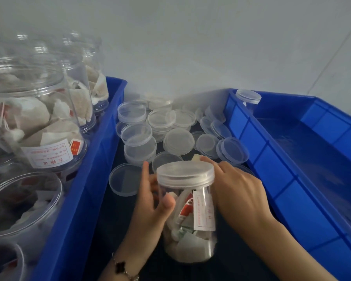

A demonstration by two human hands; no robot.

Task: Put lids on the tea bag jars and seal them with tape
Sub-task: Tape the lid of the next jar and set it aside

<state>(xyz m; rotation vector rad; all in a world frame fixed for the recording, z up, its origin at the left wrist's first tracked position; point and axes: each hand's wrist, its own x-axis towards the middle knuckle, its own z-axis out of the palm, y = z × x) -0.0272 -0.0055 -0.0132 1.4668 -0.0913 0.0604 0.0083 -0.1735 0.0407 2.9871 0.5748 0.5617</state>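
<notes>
A clear plastic jar (pixel 190 226) full of tea bags stands low in the middle, with a translucent lid (pixel 185 172) sitting on its mouth. My left hand (pixel 150 201) grips the jar's left side, thumb across the front. My right hand (pixel 235 191) holds the lid's right edge with curled fingers. Behind the jar lies a heap of several loose clear lids (pixel 170 130) on the dark surface. No tape shows in the frame.
A blue crate (pixel 85 179) on the left holds several open jars of tea bags (pixel 39 122). On the right a second blue crate (pixel 292 159) holds one lidded jar (pixel 248 99) at its far corner. A pale wall rises behind.
</notes>
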